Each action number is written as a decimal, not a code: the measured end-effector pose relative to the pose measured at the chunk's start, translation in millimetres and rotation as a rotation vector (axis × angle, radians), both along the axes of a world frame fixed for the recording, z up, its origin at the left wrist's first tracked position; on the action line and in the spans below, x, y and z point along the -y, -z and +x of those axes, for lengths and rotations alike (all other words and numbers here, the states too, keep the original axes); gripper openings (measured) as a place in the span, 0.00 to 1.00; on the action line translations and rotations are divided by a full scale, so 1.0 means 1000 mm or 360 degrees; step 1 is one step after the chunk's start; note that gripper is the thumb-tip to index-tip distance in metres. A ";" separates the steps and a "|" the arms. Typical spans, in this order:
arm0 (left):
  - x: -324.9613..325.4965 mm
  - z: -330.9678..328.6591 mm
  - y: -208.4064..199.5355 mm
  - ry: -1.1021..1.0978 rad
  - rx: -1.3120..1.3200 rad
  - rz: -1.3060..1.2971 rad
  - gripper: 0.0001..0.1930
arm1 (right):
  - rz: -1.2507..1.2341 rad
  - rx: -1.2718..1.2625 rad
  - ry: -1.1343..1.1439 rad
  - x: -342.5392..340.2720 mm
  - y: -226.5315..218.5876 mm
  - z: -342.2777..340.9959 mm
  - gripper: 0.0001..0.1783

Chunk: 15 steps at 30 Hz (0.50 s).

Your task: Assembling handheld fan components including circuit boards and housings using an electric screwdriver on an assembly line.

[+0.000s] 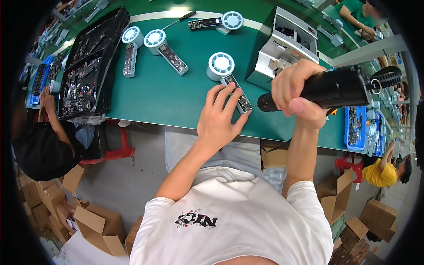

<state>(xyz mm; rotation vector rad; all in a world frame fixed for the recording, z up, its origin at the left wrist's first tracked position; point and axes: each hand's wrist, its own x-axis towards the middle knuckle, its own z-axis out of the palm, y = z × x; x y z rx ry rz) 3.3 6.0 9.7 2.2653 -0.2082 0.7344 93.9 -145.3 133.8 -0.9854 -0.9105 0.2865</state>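
Note:
A pale blue handheld fan lies on the green table, its round head away from me and the circuit board in its opened handle facing up. With spread fingertips over the board and the thumb at the handle's near end, my left hand holds it down. Wrapped around a black electric screwdriver is my right hand, fingers closed. The tool lies nearly level, its thin bit pointing left at the near end of the handle. Whether the bit touches a screw is too small to tell.
More opened fans lie farther off, near a thin screwdriver. A black tray of circuit boards stands left. A silver metal machine stands just beyond my right hand. A blue bin is at right; co-workers sit both sides.

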 end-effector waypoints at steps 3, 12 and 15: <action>0.000 0.000 -0.002 0.0004 0.0020 0.0034 0.26 | -0.0088 0.0064 0.0120 0.003 0.000 -0.003 0.12; -0.001 -0.004 -0.002 -0.0017 0.0002 0.0015 0.26 | 0.0160 -0.0268 0.1036 0.023 -0.051 0.012 0.05; 0.000 -0.004 -0.002 -0.0012 0.0004 0.0014 0.26 | 0.0132 -0.0113 0.1347 0.024 -0.062 0.031 0.07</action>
